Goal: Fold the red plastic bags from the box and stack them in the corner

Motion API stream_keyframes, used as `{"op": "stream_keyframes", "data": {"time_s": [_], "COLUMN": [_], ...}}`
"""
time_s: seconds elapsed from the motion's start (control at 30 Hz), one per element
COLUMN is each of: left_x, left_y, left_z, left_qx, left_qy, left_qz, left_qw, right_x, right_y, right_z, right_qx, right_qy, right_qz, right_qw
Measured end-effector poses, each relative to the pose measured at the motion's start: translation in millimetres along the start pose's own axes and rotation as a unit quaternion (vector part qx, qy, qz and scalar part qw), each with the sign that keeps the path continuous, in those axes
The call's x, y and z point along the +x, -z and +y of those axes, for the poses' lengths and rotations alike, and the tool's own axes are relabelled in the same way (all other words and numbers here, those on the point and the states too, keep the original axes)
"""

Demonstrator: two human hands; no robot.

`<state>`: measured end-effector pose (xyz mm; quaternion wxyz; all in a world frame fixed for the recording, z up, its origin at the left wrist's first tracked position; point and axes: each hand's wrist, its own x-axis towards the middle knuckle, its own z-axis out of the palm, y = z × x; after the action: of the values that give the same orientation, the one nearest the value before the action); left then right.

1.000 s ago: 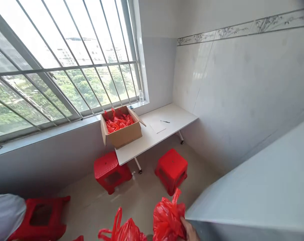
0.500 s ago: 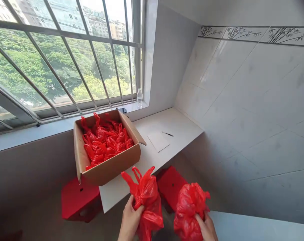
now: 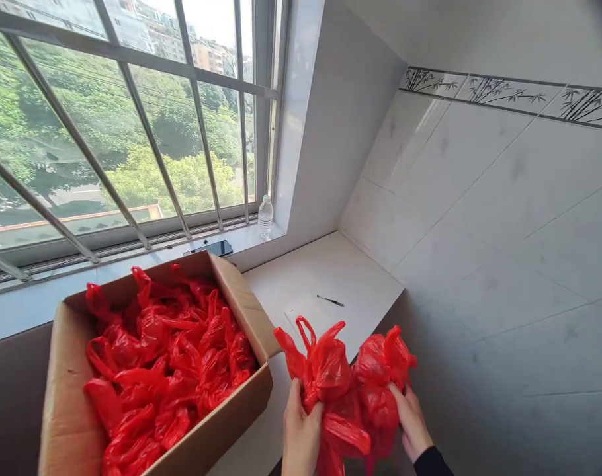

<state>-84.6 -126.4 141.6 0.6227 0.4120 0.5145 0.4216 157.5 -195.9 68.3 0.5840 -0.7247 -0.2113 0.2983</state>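
My left hand (image 3: pixel 301 426) is closed around a knotted red plastic bag (image 3: pixel 331 370) whose loop handles stick up. Beside it, my right hand (image 3: pixel 411 416) grips a second red plastic bag (image 3: pixel 378 377). The two bags touch or overlap in front of the table's near edge, and what is inside them cannot be made out. To the left of my hands stands an open cardboard box (image 3: pixel 236 410), filled with several tied red plastic bags (image 3: pixel 167 357).
The white table (image 3: pixel 311 264) bears a pen (image 3: pixel 330 301) and a white sheet of paper (image 3: pixel 294 324), partly hidden by the bags. A clear bottle (image 3: pixel 265 217) and a phone (image 3: pixel 216 248) sit on the sill by the barred window. A tiled wall (image 3: pixel 479 231) rises at right.
The view has come closer to the table and box. Both held bags have moved up toward the table and closer together. The red stools below have gone out of sight.
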Motion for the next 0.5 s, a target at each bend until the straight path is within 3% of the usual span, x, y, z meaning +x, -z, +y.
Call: {"op": "stream_keyframes", "data": {"time_s": [0.13,0.33,0.5], "left_x": [88,288,441], "left_y": [-51.0,-133.0,-192.5], "left_z": [0,-21,-20], "left_qx": [-0.034,-0.06,-0.021], "left_qy": [0.0,-0.009,0.034], "left_qz": [0.06,0.225,0.209], "left_qw": [0.998,0.972,0.977], "right_x": [109,330,514], "right_y": [-36,-111,-176], "right_z": [-26,-44,-51], "right_qx": [-0.027,-0.125,-0.215], "right_qy": [0.011,0.065,0.097], "right_qz": [-0.029,-0.095,-0.158], "right_qw": [0.999,0.985,0.959]}}
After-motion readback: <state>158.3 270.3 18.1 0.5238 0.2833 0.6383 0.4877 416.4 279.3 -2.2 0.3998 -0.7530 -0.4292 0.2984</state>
